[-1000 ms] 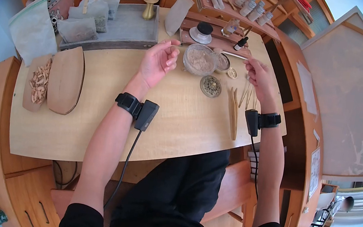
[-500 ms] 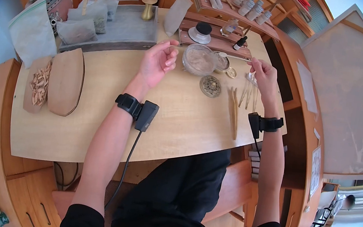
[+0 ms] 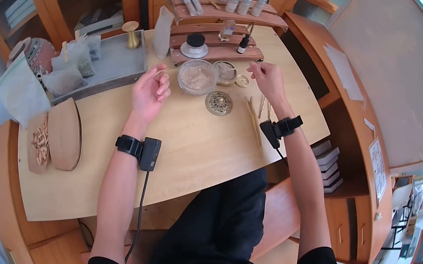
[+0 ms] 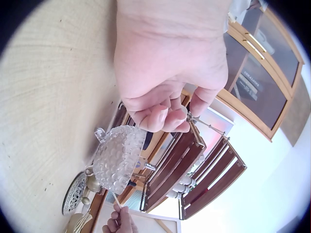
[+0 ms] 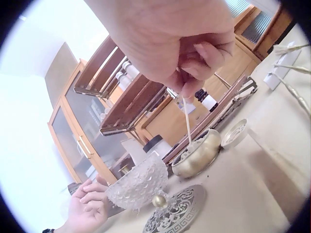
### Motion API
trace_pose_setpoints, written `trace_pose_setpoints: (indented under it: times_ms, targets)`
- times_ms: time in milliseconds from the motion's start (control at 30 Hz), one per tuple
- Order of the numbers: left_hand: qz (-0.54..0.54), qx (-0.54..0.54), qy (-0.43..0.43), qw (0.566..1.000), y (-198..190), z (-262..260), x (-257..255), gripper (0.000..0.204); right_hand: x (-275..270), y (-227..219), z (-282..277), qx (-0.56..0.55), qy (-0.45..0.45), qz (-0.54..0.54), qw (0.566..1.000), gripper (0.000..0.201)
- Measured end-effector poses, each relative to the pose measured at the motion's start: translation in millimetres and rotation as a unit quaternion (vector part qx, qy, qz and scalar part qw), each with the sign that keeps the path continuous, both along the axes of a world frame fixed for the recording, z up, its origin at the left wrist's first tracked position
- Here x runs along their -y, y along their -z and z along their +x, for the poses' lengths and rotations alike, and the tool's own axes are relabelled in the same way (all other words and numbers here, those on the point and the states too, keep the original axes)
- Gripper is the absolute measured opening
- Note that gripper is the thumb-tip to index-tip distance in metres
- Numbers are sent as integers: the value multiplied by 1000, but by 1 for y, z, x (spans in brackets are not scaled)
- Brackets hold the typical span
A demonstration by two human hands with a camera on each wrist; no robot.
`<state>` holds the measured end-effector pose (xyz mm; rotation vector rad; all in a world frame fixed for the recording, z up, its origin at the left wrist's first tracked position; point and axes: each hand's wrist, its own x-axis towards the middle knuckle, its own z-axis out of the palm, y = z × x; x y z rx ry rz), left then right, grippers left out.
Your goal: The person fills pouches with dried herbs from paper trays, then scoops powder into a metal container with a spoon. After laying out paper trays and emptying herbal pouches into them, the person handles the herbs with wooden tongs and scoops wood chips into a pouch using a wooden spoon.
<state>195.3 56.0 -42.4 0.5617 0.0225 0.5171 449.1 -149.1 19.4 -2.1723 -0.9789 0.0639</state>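
My right hand (image 3: 271, 82) pinches a thin pale stick (image 5: 187, 121), its lower end in the powder of a brass bowl (image 5: 197, 160). To the left of that bowl sits a clear textured glass bowl (image 3: 197, 77) of brownish powder. My left hand (image 3: 148, 95) is raised beside the glass bowl, palm up, fingers loosely curled; no held object can be made out. An openwork metal lid (image 3: 219, 103) lies in front of the bowls, and a small brass disc (image 3: 242, 80) lies right of the brass bowl.
Wooden tongs (image 3: 256, 125) and thin metal tools (image 3: 262, 108) lie at the right. Behind the bowls stand a tiered wooden rack (image 3: 214, 38) with bottles and a black-lidded jar (image 3: 195, 46). A grey tray (image 3: 121, 60) and wooden dish (image 3: 65, 136) are on the left.
The head view has turned, shifting the table's contents. My right fingertips are somewhat closer to the brass bowl than half a second ago. My left hand keeps its loose curl.
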Motion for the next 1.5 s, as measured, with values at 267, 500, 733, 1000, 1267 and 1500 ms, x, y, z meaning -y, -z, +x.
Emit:
trace_pose_setpoints:
  times_ms: [267,500,733,1000,1267,1500]
  targets:
    - [6,-3,5,1000,0,0,1,26,-4,-10,-13,-17,-9,13,1000,34]
    - [-3,-5,6,1000,-4,-2,2,24,-2,-2,-5,19,-5,19,1000,35]
    - [9,-4,8,1000,-2,-1,2,26,10,-6,12,-7,18,15,1000,35]
    - [11,4,7,1000,0,0,2,26,-1,21,20,-121,22,28,992,32]
    - [8,15,5,1000,1,0,0,26,8,6,16,-318,49,44,946,27]
    - [1,21,7,1000,3,0,-1,25,12,-5,22,-349,11,98,932,22]
